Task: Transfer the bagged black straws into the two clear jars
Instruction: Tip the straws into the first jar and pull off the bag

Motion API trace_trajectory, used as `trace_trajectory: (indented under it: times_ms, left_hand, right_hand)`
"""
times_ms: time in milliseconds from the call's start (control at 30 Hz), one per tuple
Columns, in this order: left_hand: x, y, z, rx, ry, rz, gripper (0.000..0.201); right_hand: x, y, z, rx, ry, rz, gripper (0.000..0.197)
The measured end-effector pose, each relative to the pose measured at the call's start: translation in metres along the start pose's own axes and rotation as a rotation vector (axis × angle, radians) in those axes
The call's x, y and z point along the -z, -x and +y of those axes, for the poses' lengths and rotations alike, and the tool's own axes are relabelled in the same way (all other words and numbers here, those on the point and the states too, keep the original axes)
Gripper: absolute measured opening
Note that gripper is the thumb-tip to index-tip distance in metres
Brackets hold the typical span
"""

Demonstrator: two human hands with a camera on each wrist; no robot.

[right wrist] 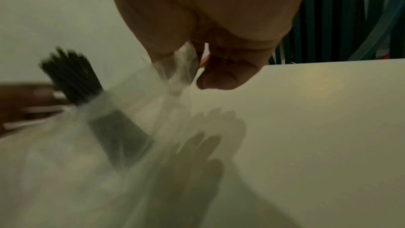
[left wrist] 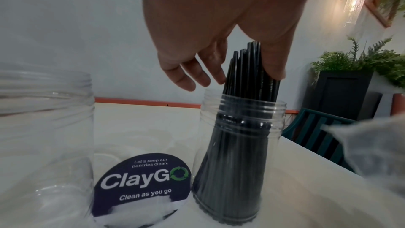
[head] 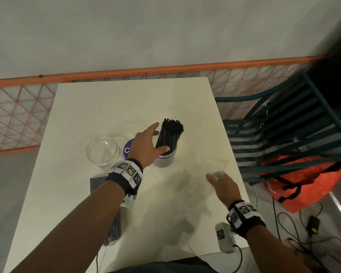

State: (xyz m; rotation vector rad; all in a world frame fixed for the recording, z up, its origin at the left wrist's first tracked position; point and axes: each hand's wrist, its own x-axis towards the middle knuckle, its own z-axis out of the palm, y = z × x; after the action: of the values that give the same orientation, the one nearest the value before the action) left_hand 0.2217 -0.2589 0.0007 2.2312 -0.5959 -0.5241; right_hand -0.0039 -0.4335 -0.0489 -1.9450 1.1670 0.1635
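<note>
A clear jar [head: 164, 159] [left wrist: 236, 153] stands mid-table, packed with upright black straws [head: 170, 134] [left wrist: 247, 75] [right wrist: 72, 79]. My left hand [head: 155, 137] [left wrist: 238, 65] is spread round the bundle's upper part, thumb on the near side and straight fingers on the far side. To its left stands a second clear jar [head: 102, 150] [left wrist: 43, 145] with nothing in it. My right hand [head: 215, 177] [right wrist: 197, 68] is nearer the table's right edge and pinches a clear plastic bag [head: 193, 196] [right wrist: 175, 68], which is blurred and looks empty.
A round purple "ClayGo" sticker [head: 127, 147] [left wrist: 142, 179] lies between the jars. A dark pack of straws [head: 114, 229] lies under my left forearm. Right of the white table [head: 87, 115] are a teal slatted chair [head: 283, 125], an orange bag [head: 303, 184] and floor cables.
</note>
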Motion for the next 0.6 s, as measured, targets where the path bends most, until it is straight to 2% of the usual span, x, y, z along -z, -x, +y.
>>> trace_trajectory:
  times_ms: [33, 100, 133, 200, 300, 400, 500, 600]
  left_hand:
    - [0.001, 0.000, 0.000, -0.001, -0.007, -0.002, 0.088]
    - [0.002, 0.001, -0.001, -0.004, -0.049, -0.001, 0.086]
    - [0.003, 0.001, -0.001, -0.007, -0.076, 0.004, 0.086]
    - [0.005, 0.001, -0.001, 0.000, -0.134, 0.003, 0.088]
    - [0.006, -0.002, -0.001, 0.018, -0.204, -0.009, 0.094]
    - [0.005, -0.005, 0.003, 0.012, -0.181, -0.021, 0.097]
    - [0.003, -0.009, 0.006, 0.018, -0.143, -0.044, 0.103]
    - [-0.002, -0.015, 0.010, 0.007, -0.121, -0.072, 0.108]
  right_hand:
    - [-0.007, -0.005, 0.001, -0.055, 0.041, -0.019, 0.040]
    - [-0.014, -0.010, 0.001, -0.156, -0.083, -0.049, 0.048]
    - [-0.014, -0.011, -0.002, -0.168, -0.154, -0.050, 0.052]
    - [-0.010, -0.013, -0.003, -0.133, -0.133, -0.049, 0.057]
    - [-0.001, -0.021, -0.006, -0.037, 0.038, 0.006, 0.057]
    - [0.011, -0.023, -0.023, 0.071, 0.136, 0.082, 0.050]
    - [0.023, -0.018, -0.058, 0.272, 0.169, 0.133, 0.041]
    - [0.030, -0.015, -0.105, 0.484, 0.161, 0.085, 0.049]
